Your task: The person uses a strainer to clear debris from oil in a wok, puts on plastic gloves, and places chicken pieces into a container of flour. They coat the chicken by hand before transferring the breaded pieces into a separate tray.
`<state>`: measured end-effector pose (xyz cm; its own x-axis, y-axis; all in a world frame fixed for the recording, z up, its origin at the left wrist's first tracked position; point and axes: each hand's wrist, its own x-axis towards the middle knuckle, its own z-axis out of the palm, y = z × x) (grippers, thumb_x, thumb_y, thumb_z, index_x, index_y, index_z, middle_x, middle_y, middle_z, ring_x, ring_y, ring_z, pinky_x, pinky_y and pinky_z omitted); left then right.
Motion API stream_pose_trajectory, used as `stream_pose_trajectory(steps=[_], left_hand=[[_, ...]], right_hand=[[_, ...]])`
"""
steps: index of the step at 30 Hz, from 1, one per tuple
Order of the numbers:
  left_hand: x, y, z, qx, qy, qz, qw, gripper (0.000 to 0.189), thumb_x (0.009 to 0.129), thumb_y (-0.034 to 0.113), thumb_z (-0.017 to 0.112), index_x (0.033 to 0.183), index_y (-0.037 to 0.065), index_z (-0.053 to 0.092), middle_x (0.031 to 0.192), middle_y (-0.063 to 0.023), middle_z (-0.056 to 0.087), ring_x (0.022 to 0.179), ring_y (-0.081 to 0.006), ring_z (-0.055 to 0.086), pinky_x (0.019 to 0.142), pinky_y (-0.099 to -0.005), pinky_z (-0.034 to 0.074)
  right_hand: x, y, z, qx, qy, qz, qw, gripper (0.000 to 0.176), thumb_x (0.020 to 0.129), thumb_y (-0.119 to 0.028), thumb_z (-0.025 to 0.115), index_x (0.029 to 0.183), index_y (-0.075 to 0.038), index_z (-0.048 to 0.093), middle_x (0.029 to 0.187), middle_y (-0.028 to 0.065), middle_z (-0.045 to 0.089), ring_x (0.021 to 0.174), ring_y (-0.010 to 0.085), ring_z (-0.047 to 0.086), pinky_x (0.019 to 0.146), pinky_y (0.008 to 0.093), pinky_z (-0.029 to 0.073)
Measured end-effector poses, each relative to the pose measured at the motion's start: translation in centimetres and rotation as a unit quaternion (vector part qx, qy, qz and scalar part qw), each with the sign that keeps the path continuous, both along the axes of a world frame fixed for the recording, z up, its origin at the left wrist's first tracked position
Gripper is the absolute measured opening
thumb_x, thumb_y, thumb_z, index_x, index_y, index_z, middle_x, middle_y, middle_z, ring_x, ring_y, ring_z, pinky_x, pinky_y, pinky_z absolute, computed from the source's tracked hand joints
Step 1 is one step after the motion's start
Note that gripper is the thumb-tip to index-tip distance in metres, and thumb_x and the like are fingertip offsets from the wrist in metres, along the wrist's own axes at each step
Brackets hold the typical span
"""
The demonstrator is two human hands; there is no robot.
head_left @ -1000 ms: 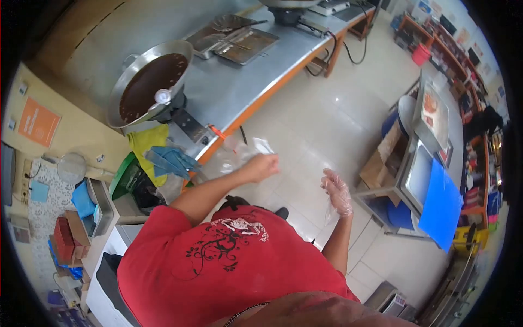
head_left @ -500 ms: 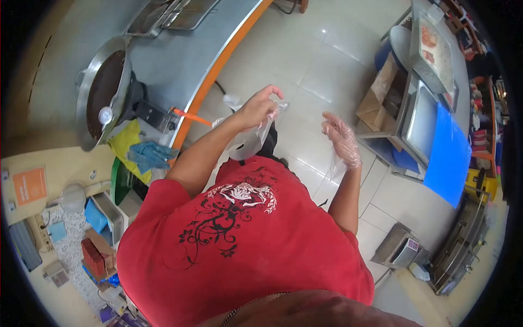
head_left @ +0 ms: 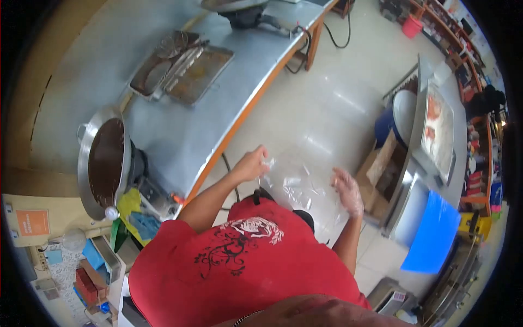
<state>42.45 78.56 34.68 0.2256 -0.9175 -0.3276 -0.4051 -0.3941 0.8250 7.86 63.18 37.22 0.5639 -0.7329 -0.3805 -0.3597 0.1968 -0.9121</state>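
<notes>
A thin clear plastic glove [head_left: 297, 185] hangs spread out in front of the red shirt [head_left: 256, 267], over the floor. My left hand [head_left: 251, 164] is bare, and its closed fingers pinch the edge of this glove. On my right hand [head_left: 347, 191] is a clear disposable glove, wrinkled at the wrist. That hand is raised to the right of the loose plastic, its fingers apart and slightly bent, with nothing seen in them.
Left, a metal table [head_left: 190, 131] holds a wide pan of dark brown contents [head_left: 106, 161], metal trays [head_left: 199, 73], a yellow cloth [head_left: 129, 210] and blue gloves [head_left: 144, 224]. Right, a counter carries a floury tray [head_left: 438, 136] and blue sheet [head_left: 433, 234]; a cardboard box [head_left: 376, 169] is below.
The view has shifted, showing more of the left table. The plastic in my left hand, bunched near the forearm before, is now spread out toward the right hand.
</notes>
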Motion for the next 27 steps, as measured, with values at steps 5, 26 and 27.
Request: stream_pose_trajectory(steps=[5, 26, 27], left_hand=[[-0.7, -9.4, -0.9, 0.001, -0.005, 0.053, 0.999, 0.026, 0.090, 0.021, 0.072, 0.097, 0.000, 0.058, 0.063, -0.0097, 0.062, 0.060, -0.0161, 0.063, 0.056, -0.0339, 0.049], [-1.0, -30.4, -14.2, 0.148, -0.214, 0.222, 0.940, 0.057, 0.067, 0.014, 0.087, 0.112, 0.001, 0.053, 0.078, -0.0175, 0.068, 0.069, -0.0256, 0.070, 0.062, -0.0390, 0.056], [0.7, -27.4, -17.3, 0.164, -0.275, 0.236, 0.917, 0.063, 0.062, 0.023, 0.092, 0.108, -0.003, 0.058, 0.083, -0.0205, 0.069, 0.071, -0.0253, 0.070, 0.064, -0.0407, 0.057]], right_hand=[[1.6, -6.9, 0.9, 0.028, -0.033, -0.018, 0.999, 0.047, 0.096, -0.020, 0.063, 0.137, 0.002, 0.054, 0.112, 0.0046, 0.061, 0.103, 0.0139, 0.056, 0.094, 0.0293, 0.045], [-1.6, -45.7, -0.1, 0.076, -0.124, 0.035, 0.989, 0.041, 0.096, -0.014, 0.062, 0.134, 0.002, 0.056, 0.111, 0.0036, 0.060, 0.099, 0.0115, 0.054, 0.093, 0.0282, 0.045], [-1.3, -46.4, -0.4, 0.069, -0.119, 0.036, 0.990, 0.041, 0.096, -0.015, 0.062, 0.134, 0.000, 0.057, 0.108, 0.0021, 0.061, 0.096, 0.0106, 0.055, 0.089, 0.0268, 0.044]])
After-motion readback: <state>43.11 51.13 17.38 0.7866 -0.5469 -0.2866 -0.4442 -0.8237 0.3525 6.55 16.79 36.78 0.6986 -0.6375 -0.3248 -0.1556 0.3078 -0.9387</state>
